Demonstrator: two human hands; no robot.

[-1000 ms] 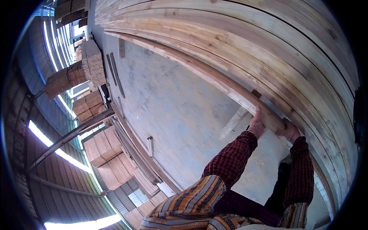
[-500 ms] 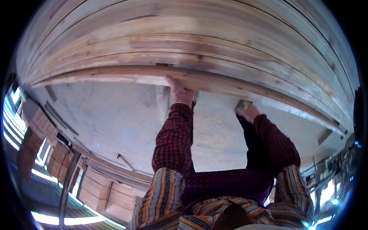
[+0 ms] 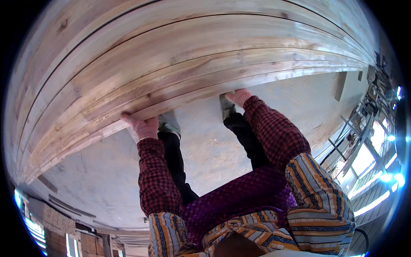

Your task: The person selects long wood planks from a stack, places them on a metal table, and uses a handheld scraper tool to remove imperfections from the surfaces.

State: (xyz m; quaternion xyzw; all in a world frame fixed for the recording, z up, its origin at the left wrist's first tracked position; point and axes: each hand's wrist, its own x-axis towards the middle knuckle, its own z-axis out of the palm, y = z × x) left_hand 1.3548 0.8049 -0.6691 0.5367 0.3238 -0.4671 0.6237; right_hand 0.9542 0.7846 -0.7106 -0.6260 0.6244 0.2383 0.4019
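Observation:
Long pale wooden planks (image 3: 184, 38) lie side by side and fill the upper part of the view. Along the near side runs the outermost plank (image 3: 188, 98), pressed close against its neighbour. My left hand (image 3: 144, 127) grips this plank left of the middle, thumb up at its edge and fingers partly hidden beneath. Farther along, my right hand (image 3: 239, 97) holds the same plank at its near edge, its fingertips mostly out of sight. Checked red-and-black sleeves cover both forearms.
Below the planks is a pale, dusty floor (image 3: 205, 150), with my shoes (image 3: 170, 124) close under the plank's edge. Short wood strips (image 3: 70, 206) lie at the lower left. A jumble of wood and frames (image 3: 359, 128) stands at the right.
The outermost plank has closed up against the others; before, it stood tilted and slightly apart. My right hand has moved from below onto its edge, my left hand leftward. The view has turned.

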